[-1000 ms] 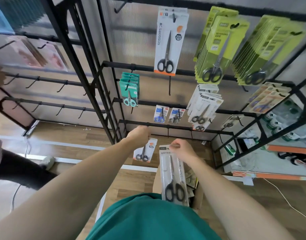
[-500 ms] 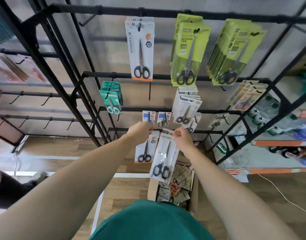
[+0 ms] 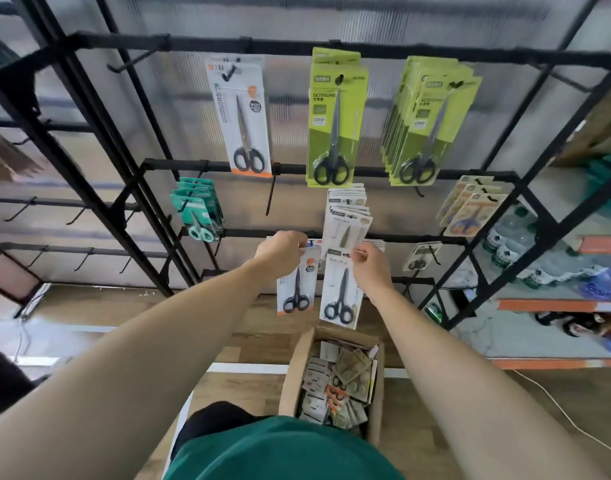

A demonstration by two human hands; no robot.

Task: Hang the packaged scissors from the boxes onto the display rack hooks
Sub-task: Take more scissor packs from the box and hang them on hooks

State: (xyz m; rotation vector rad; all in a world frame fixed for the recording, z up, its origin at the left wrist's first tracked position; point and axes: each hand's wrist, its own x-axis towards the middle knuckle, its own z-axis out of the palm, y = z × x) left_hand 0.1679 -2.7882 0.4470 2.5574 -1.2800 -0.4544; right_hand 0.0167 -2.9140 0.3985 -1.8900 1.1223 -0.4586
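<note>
My left hand point(image 3: 283, 251) grips the top of a white-and-orange scissors pack point(image 3: 297, 285) that hangs down below it. My right hand point(image 3: 370, 265) pinches the top edge of a white scissors pack point(image 3: 340, 289), held up just below a stack of matching white packs point(image 3: 347, 216) on a hook of the black display rack point(image 3: 207, 164). Both packs hang side by side in front of the rack's lower bars. An open cardboard box point(image 3: 297, 368) with several more packs stands on the floor below my hands.
Upper hooks carry one white-orange pack point(image 3: 243, 116) and green pack stacks point(image 3: 335, 119) point(image 3: 430, 123). Teal packs point(image 3: 200, 209) hang at left, beige packs point(image 3: 470, 206) at right. A bare hook point(image 3: 271, 195) hangs mid-rack. Shelves with bottles point(image 3: 511, 237) stand to the right.
Both hands have risen from over the box to the lower rack bars, carrying their packs up. The view has tilted upward, and the right pack now hangs upright under the white stack.
</note>
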